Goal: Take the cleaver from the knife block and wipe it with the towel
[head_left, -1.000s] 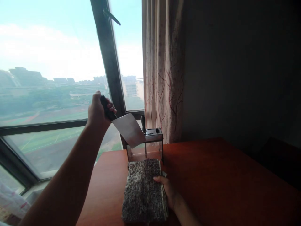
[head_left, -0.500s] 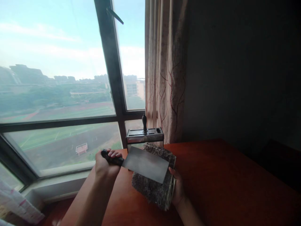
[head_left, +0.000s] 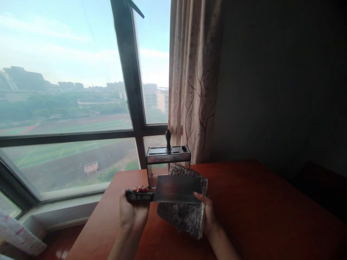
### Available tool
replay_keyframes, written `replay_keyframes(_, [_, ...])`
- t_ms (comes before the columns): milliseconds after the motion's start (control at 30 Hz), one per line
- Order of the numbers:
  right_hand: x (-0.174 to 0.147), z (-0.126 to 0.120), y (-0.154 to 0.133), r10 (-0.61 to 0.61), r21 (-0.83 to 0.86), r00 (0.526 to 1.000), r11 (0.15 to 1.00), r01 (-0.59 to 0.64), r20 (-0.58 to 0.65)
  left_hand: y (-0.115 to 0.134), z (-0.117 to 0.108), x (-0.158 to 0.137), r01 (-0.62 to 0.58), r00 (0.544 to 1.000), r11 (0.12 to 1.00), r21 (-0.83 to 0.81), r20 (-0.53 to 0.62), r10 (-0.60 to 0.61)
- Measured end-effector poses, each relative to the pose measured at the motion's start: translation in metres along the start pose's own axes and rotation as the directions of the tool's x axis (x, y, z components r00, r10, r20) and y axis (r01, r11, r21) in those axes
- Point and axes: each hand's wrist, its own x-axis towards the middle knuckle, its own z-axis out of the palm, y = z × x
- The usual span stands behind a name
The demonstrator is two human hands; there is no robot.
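Currently the left hand [head_left: 133,213] is wrapping its fingers tight around the dark handle of a cleaver [head_left: 173,189], knuckles toward the camera, thumb side uppermost. That blade is lying roughly level, flat face toward the camera, stretching rightward from the fist and crossing in front of a thick, speckled grey mat [head_left: 184,216]. The right hand [head_left: 207,216] is clamping the mat's right edge, fingers curling over the front face just beside the blade's far end, and is tilting the mat up off the table [head_left: 257,209]; whether the lower edge is touching the wood cannot be told.

Behind both, a metal knife block [head_left: 168,160] with clear sides is standing upright at the table's far edge, touching or just behind the mat's top. One dark knife handle [head_left: 168,139] is sticking up from a slot in its lid; the other slots look vacant.

Farther out, a patterned curtain [head_left: 195,79] is hanging right of the block, against a dark wall. Left of it a window [head_left: 67,90] with a dark frame is showing hazy sky, distant buildings and green fields below.
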Motion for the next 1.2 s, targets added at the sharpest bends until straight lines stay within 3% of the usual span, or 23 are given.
replay_keyframes(100, [-0.001, -0.002, -0.005, 0.001, 0.006, 1.000, 1.000, 0.000, -0.030, -0.001, -0.007, -0.005, -0.057, 0.997, 0.996, 0.065, 0.050, 0.054])
replay_keyframes(200, [-0.002, -0.003, -0.008, 0.023, 0.011, 0.998, 1.000, -0.022, -0.057, -0.002, -0.017, -0.008, -0.129, 0.969, 0.980, 0.151, 0.229, 0.092])
replay_keyframes(300, [-0.004, -0.003, -0.010, 0.043, 0.016, 0.998, 0.999, -0.042, -0.051, -0.004, -0.027, -0.010, -0.138, 0.903, 0.951, 0.277, 0.430, 0.005])
replay_keyframes(400, [-0.006, -0.002, -0.013, 0.047, 0.006, 0.998, 0.999, -0.047, -0.046, -0.006, -0.031, -0.011, -0.133, 0.858, 0.916, 0.378, 0.506, -0.084])
replay_keyframes(500, [-0.007, -0.001, -0.016, 0.033, -0.001, 0.997, 0.999, -0.033, -0.065, -0.005, -0.030, -0.013, -0.166, 0.854, 0.871, 0.463, 0.509, -0.108])
replay_keyframes(633, [-0.006, -0.003, -0.018, -0.016, -0.010, 0.994, 1.000, 0.015, -0.107, -0.003, -0.031, -0.013, -0.244, 0.870, 0.728, 0.640, 0.476, -0.126])
replay_keyframes(767, [-0.003, -0.006, -0.021, -0.120, -0.010, 0.982, 0.993, 0.120, -0.149, -0.008, -0.038, -0.008, -0.167, 0.859, 0.626, 0.762, 0.424, -0.286])
replay_keyframes(867, [-0.003, -0.007, -0.026, -0.166, -0.004, 0.972, 0.986, 0.168, -0.166, -0.013, -0.041, -0.007, -0.077, 0.850, 0.637, 0.767, 0.384, -0.359])
replay_keyframes(1200, [-0.006, -0.006, -0.036, -0.272, 0.010, 0.956, 0.962, 0.274, -0.108, -0.019, -0.042, -0.010, 0.053, 0.864, 0.725, 0.687, 0.332, -0.377])
